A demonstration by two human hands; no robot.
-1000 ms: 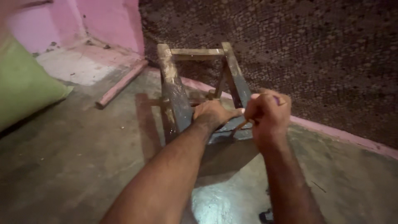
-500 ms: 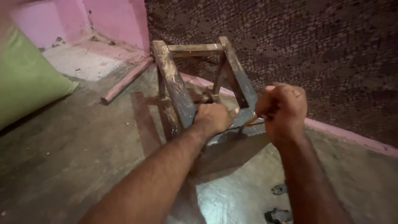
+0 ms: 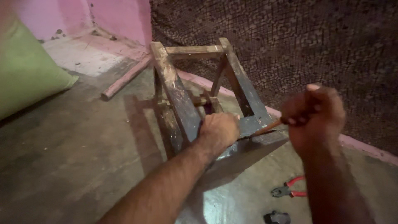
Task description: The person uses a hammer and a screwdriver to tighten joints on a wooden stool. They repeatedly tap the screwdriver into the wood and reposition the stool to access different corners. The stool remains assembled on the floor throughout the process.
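Two hands on one job: a wooden stool (image 3: 195, 95) lies tipped on the concrete floor (image 3: 74, 157), legs pointing away toward the dark patterned cloth (image 3: 290, 45) on the wall.

Change over the last second: right hand (image 3: 315, 118) has drawn back to the right, and the left hand (image 3: 219, 132) has slid lower along the near leg, toward the seat. Stool itself looks put; the view has shifted a little. My read: the right hand is working a tool at the leg-to-seat joint while the left braces.

Stool: rough timber, dark worn paint, bare pale wood where it has flaked, cross rails between the legs.

Left hand grip: closed over the near leg where it meets the seat.
Right hand grip: a fist closed on a thin wooden-handled tool (image 3: 265, 127), tip aimed at the seat edge. Tool type unclear, blurred.

Rest, large to small: green sack (image 3: 25, 74) far left, wooden pole (image 3: 124, 79) on the floor by the pink wall, red-handled pliers (image 3: 290, 188) near the right forearm, small dark object (image 3: 277, 216) just below them.
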